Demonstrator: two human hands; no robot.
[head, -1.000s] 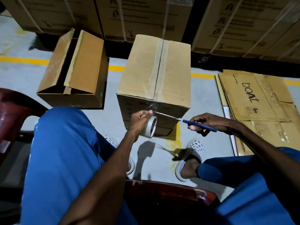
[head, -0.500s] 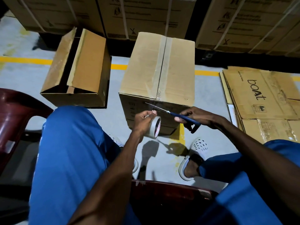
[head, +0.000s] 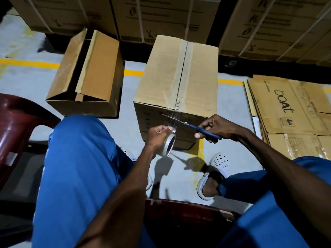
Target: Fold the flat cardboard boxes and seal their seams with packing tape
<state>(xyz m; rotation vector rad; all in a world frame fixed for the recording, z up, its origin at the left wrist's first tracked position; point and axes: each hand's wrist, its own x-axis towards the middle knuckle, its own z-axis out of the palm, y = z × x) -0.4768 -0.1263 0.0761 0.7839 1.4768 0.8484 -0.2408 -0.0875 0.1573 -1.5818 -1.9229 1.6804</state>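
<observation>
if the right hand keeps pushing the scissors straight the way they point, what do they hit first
Most likely the stretched tape between the taped box and the roll in the left hand. The right hand aims the scissors there; depth unclear.

Brown box [head: 177,76]; blue-handled scissors [head: 200,130]; yellow floor stripe [head: 29,63].

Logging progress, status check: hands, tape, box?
Left hand grips tape roll. Right hand holds scissors across tape strip. Box top seam taped. Nothing obstructing.

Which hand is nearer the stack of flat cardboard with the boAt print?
Right. The right hand, gripping the scissors, sits just left of the flat cardboard stack; the left hand, holding the tape roll, is farther left.
</observation>
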